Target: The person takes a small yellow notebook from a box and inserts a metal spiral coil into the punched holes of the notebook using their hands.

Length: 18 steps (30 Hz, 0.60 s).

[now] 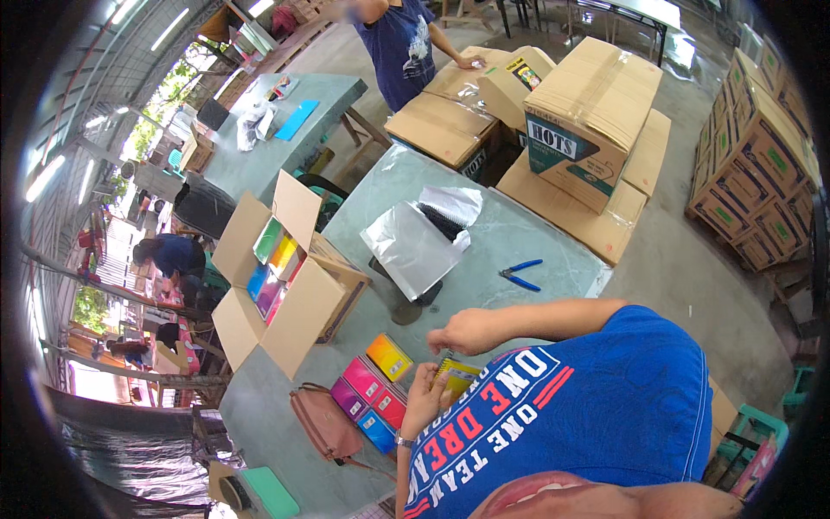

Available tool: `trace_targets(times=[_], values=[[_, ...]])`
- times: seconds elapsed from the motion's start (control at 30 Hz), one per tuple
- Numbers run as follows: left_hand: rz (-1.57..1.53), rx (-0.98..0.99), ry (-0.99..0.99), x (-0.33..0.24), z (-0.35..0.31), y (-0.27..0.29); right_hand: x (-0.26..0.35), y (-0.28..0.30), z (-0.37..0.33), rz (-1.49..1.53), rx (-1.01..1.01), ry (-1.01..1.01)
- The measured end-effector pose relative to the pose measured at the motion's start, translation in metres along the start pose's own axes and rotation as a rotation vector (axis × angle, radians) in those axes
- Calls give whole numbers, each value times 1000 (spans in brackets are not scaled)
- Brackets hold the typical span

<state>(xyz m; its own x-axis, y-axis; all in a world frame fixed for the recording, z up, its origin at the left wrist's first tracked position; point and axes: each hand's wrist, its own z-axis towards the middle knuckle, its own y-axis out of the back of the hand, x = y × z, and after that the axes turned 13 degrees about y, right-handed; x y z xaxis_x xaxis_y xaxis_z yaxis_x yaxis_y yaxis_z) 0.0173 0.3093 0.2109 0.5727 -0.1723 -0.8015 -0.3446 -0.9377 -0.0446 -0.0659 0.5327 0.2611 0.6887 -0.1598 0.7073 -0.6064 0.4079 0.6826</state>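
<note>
My left hand (424, 396), with a watch at its wrist, is closed around a small yellow spiral notebook (458, 378) close to my body. The fingers of my right hand (461, 332) are bent in a pinch at the top end of its spiral coil (446, 356); my fingertips partly hide the coil's end. Beside my left hand sit stacks of small notebooks: yellow-orange (389, 357), pink (365, 378), purple (347, 400), red (390, 408) and blue (377, 430). A pair of blue-handled cutting pliers (521, 275) lies beyond my right forearm.
An open carton (298, 324) holds colourful notebooks. Clear plastic (413, 251) covers dark coils on the grey table (519, 225). A brown handbag (324, 424) borders the stacks. Cartons (596, 112) are piled at the far edge, where another person (398, 52) stands.
</note>
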Motion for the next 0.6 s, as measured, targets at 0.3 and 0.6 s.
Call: trace_targets(times=[0.3, 0.6], values=[[110, -15, 13, -4, 0, 5, -13, -8, -7, -8, -219, 226], [385, -119, 13, -9, -5, 8, -10, -5, -10, -90, -297, 274]])
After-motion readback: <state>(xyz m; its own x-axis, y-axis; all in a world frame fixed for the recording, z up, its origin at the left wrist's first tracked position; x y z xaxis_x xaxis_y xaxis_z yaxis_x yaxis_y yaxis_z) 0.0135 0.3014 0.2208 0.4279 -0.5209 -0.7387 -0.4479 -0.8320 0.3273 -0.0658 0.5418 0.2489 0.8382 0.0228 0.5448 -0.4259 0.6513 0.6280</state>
